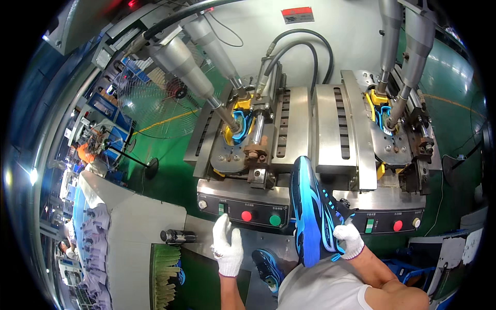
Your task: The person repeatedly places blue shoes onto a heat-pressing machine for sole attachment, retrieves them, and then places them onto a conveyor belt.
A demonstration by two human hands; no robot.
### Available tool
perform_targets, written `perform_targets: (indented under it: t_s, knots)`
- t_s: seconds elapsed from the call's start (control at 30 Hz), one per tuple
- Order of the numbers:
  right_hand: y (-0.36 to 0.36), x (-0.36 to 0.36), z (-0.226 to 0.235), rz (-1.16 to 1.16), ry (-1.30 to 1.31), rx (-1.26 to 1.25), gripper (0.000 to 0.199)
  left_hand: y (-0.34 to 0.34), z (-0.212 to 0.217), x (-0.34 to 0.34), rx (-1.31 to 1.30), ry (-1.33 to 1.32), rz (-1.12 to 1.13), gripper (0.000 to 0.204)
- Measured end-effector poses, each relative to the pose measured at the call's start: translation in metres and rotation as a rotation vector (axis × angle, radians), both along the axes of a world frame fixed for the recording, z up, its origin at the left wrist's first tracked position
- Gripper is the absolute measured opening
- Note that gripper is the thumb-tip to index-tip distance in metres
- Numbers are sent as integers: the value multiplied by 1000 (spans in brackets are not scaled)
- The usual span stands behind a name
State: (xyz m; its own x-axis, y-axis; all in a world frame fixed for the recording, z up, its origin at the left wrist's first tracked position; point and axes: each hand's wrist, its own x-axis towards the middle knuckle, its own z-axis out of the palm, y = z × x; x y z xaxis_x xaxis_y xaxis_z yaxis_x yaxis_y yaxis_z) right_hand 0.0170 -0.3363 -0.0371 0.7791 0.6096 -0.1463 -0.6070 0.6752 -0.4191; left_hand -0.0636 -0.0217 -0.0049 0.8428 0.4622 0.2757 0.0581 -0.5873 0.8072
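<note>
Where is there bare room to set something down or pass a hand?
Bare metal shows between the left hand and held shoe, above the lower shoe; gray surface, between purple pieces and green bristles. Crowded: around the two shoes under the rods.

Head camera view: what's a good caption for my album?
Gloved right hand holding a blue shoe near a machine, left hand open.

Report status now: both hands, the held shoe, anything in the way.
Left hand empty, open. Right hand grips blue-and-black shoe, hiding part of the machine from view. Second shoe lies lower, between the hands.
</note>
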Motion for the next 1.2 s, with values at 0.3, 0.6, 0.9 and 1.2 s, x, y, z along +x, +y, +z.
perform_targets:
  t_s: [0.3, 0.6, 0.9, 1.2]
  knots:
    - [10, 8, 41, -125, 34, -173, 60, 35, 30, 103, 528, -83, -212, 46]
    - [8, 29, 31, -164, -17, -199, 70, 81, -35, 267, 506, 132, -341, 49]
    - [-21, 21, 18, -220, 110, -429, 74, 67, -95, 398, 643, 270, -94, 82]
    - [-36, 6, -15, -238, 139, -488, 36, 98, -8, 366, 503, 311, -26, 91]
